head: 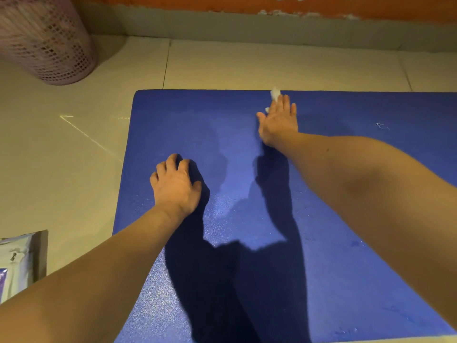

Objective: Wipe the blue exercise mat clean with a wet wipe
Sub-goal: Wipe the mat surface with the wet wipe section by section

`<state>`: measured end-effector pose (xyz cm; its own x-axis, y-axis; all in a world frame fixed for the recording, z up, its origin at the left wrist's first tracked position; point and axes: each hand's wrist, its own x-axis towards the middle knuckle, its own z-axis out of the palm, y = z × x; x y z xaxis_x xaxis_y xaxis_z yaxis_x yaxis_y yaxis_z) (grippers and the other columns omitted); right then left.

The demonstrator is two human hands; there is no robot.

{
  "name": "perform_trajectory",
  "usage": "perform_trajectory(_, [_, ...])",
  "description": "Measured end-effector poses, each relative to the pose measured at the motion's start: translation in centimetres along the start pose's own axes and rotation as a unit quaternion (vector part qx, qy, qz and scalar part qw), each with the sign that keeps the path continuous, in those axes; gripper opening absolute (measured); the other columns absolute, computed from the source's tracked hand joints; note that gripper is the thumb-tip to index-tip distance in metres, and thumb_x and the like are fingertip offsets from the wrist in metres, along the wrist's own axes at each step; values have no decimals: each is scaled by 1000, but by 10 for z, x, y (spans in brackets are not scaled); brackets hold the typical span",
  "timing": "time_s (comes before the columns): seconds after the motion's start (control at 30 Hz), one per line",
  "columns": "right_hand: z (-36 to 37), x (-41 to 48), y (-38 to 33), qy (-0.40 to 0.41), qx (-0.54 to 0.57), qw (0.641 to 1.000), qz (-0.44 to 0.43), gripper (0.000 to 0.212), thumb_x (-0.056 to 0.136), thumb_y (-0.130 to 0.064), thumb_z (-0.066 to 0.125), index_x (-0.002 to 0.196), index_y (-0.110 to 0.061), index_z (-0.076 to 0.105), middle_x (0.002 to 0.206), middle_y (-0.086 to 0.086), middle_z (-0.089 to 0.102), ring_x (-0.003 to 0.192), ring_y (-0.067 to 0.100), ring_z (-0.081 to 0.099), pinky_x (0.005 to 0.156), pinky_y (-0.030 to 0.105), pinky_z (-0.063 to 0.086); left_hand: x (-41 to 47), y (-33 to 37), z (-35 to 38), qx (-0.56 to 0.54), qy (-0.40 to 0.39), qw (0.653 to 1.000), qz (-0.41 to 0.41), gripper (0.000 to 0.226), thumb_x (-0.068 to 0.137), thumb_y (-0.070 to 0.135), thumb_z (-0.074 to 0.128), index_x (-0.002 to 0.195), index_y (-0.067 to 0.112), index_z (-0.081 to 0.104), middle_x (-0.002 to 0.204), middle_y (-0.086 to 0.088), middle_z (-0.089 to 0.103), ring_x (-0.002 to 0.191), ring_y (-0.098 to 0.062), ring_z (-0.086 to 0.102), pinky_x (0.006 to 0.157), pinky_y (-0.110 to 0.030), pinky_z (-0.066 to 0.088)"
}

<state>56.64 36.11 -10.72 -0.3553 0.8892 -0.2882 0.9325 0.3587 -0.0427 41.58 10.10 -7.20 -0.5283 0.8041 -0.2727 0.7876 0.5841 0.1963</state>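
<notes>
Mid-wipe: right hand flat, fingers together, pressing wipe at mat far edge; left hand braces, fingers bent, spread; next, likely: pull wipe nearward with even pressure

The blue exercise mat looks like foam. Its surface is finely pebbled and matt, with a faint grainy sheen where light strikes it. The white wet wipe is a soft, crumpled, fibrous cloth. The pale beige floor tiles are smooth with a low satin gloss and thin dark joints. The pink openwork basket is moulded plastic lattice. The silvery flat packet is glossy, wrinkled film. The orange painted wall is matt and flaking.
</notes>
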Motion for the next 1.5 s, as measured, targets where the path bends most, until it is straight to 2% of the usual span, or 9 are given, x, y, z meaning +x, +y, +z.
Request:
perform_trajectory(0.27, [23,-49,-30,12,17,983,-184,65,110,-44,21,163,-11,3,171,5,-6,158,21,-7,127,45,-4,-7,15,5,-19,-25,999,35,62,94,38,61,149,20,40,159,-2,28,142,-31,24,114,-50,24])
perform_trajectory(0.47, [14,-28,39,16,-34,998,-50,70,108,-47,18,162,-7,-6,171,7,-12,157,23,-11,126,47,-6,-14,13,5,-8,-42,999,33,64,95,37,60,152,19,35,161,-2,24,145,-30,21,117,-49,22])
perform_trajectory(0.57, [12,-35,13,12,43,999,24,73,108,-48,22,161,-2,4,171,10,-5,157,23,-10,127,45,-3,-18,12,3,-12,-43,999,29,64,95,37,60,151,20,36,161,-2,25,145,-30,21,116,-48,23])
perform_trajectory(0.67, [21,-63,-32,44,135,988,-56,70,106,-43,36,162,-7,12,168,1,9,157,18,-1,128,44,3,-22,13,3,-14,-44,998,30,63,94,35,60,151,20,36,160,-2,25,144,-30,21,116,-48,23])
perform_trajectory(0.87, [35,-85,-20,20,23,984,-173,66,109,-44,24,162,-11,4,171,2,-7,157,19,-9,127,48,1,-30,15,4,-11,-56,997,44,67,92,33,64,152,20,35,160,-2,24,144,-30,21,116,-48,24])
perform_trajectory(1.13, [24,-81,36,-26,2,1000,11,74,108,-50,16,162,-3,-2,171,11,-2,157,26,-12,127,47,-5,-43,5,10,-12,-73,996,42,79,86,37,75,152,22,35,161,-1,23,145,-29,20,117,-49,24])
perform_trajectory(1.23, [33,-112,-12,40,148,987,-47,76,105,-42,40,163,-11,0,166,0,14,154,9,5,128,41,1,-47,7,11,-16,-67,997,41,78,86,40,74,151,23,36,160,-1,23,144,-30,21,117,-49,25])
perform_trajectory(1.3, [42,-134,-33,29,150,981,-115,73,107,-40,40,164,-14,1,170,-3,2,152,0,0,128,39,-4,-49,10,13,-16,-66,997,41,77,86,41,74,151,23,37,160,-1,23,144,-30,21,115,-48,26])
perform_trajectory(1.5, [50,-129,12,24,27,986,-165,69,108,-45,26,163,-9,5,171,2,-6,158,20,-6,127,47,-1,-58,12,17,-11,-66,997,45,75,86,43,73,150,24,38,160,-1,23,144,-30,21,115,-48,26])
